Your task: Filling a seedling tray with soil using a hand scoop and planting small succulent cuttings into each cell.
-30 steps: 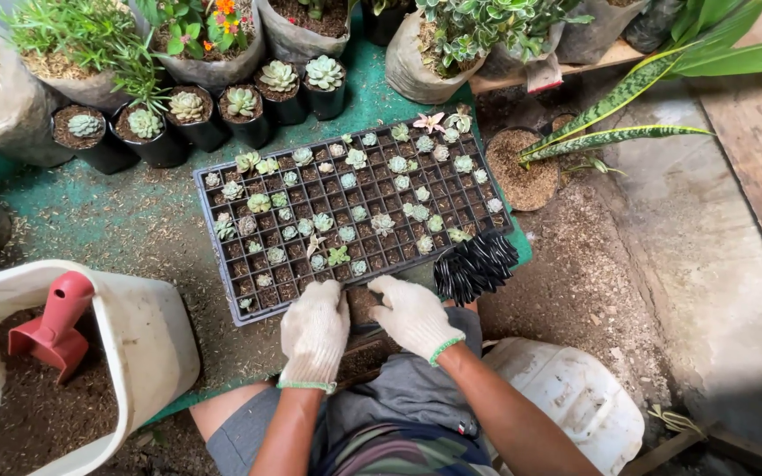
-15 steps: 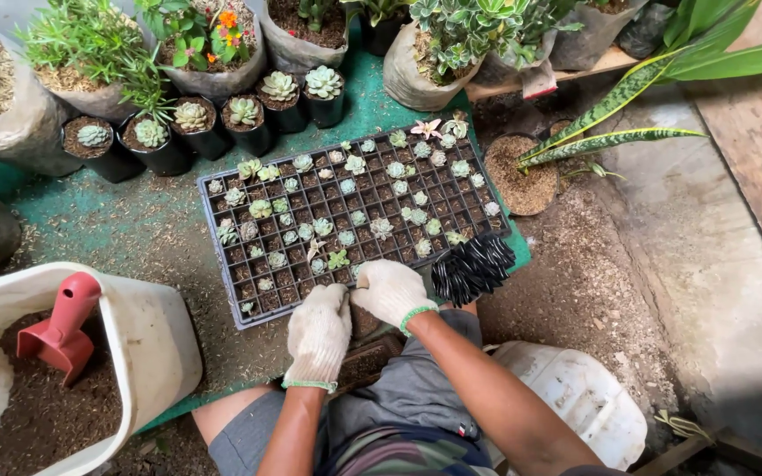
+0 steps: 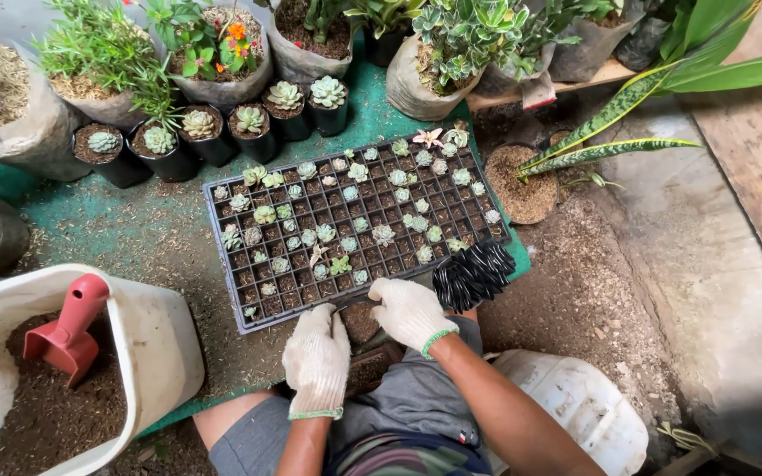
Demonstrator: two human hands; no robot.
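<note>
1. Cupping a small soil-filled pot [image 3: 361, 323] between both gloved hands, just below the near edge of the seedling tray [image 3: 249, 322]: left hand [image 3: 317, 360] curling against the pot's left side, right hand [image 3: 410, 312] wrapping its right side and top.
2. Grip state: both narrow, fingers closing round the pot; whether the left is truly clamping or only steadying — cannot tell.
3. Doing it well, as a judgement: keeping the pot level so soil isn't spilling, pressing w/ fingertips not palms, staying clear of the tray's nearest succulents [image 3: 339, 264].
4. Sitting just right of the right hand: a stack of black nursery pots [image 3: 474, 273], touching the tray's corner.
5. Lying further out: tray on green mat [image 3: 90, 220], approx. half the cells filled w/ small rosettes, near-left cells mostly bare soil.
6. Standing left: white tub [image 3: 156, 344] of potting mix w/ red scoop [image 3: 68, 328]; behind the tray, a row of potted succulents [image 3: 213, 128] in black pots.
7. Hard to make out: pot's body, mostly covered by gloves and lap; any plantlet inside it not showing; fingertips of the right hand hidden behind the pot rim.
8. Cut off: tub's left part, white container [image 3: 575, 405] by the right knee partly behind the arm.
</note>
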